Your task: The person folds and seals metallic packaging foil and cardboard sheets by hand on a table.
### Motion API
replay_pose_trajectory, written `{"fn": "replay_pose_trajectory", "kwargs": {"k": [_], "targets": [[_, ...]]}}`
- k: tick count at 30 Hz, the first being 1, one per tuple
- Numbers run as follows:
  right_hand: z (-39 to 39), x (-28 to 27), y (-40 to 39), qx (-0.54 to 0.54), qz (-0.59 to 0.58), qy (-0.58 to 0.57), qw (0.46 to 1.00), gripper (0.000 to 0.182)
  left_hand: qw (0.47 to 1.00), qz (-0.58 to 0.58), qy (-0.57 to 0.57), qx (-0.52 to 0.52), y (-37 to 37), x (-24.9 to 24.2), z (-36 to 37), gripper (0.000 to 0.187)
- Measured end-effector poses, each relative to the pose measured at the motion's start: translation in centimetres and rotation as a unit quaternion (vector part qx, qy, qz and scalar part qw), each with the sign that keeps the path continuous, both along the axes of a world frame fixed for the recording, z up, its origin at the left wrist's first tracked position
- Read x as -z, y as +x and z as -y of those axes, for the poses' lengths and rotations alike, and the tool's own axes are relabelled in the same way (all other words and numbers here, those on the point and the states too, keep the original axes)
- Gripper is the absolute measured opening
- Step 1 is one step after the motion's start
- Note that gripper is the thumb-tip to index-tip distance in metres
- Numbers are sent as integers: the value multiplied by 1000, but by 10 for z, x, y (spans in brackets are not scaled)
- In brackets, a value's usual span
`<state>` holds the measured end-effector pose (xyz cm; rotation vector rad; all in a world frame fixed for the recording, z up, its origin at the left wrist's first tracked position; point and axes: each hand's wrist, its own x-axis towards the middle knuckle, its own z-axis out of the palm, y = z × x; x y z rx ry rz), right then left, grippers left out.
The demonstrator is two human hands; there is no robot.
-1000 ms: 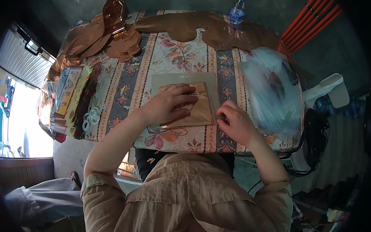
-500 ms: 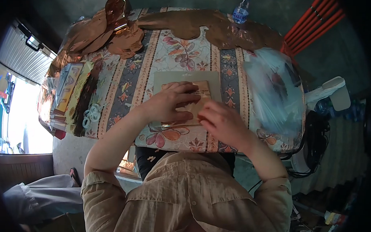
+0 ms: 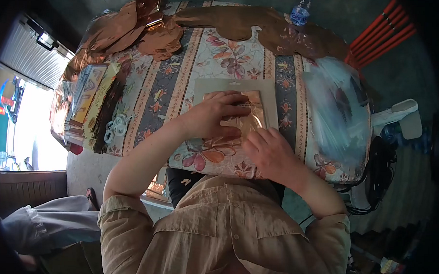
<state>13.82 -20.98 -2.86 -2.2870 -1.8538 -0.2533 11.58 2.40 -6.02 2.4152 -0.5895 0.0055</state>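
Foil sheet lies on a grey card near the counter's front edge. Your left hand presses flat, pinning it; your right hand, fingers loosely curled, smooths its lower corner.

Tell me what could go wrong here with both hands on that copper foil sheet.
The foil sheet looks thin and already wrinkled; the left hand pressing flat while the right hand works its near edge could crease or tear it. The sheet and the grey board under it lie close to the table's near edge, so a push toward the body might slide them off.
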Motion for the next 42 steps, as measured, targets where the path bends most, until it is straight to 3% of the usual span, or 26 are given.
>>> {"fn": "replay_pose_trajectory", "kwargs": {"k": [6,12,14,17,21,26,33,36,38,42], "targets": [[14,0,-17,-50,84,-19,995,9,1000,15,-1,-11,-1,2,2,55],[15,8,-19,25,-52,47,997,23,998,57,16,0,-6,2,3,56],[11,6,-21,32,-25,39,998,31,995,84,-50,11,-5,4,-1,54],[11,10,-20,17,38,31,999,35,989,142,9,30,-9,-9,-7,50],[8,12,-19,25,22,58,998,33,991,121,60,10,-22,-17,-25,55],[-19,14,-14,28,20,104,994,30,996,66,49,-30,-27,-9,-28,55],[-23,16,-8,-16,1,68,998,29,999,48,4,-15,-20,2,-37,57],[-20,16,-10,-74,18,89,993,29,999,46,-8,-17,-18,6,-37,59],[-18,19,-11,-110,88,96,985,29,999,41,-16,-11,-17,9,-38,60],[-12,23,-11,-120,118,85,982,30,999,40,-4,-22,-19,6,-36,60]]}}
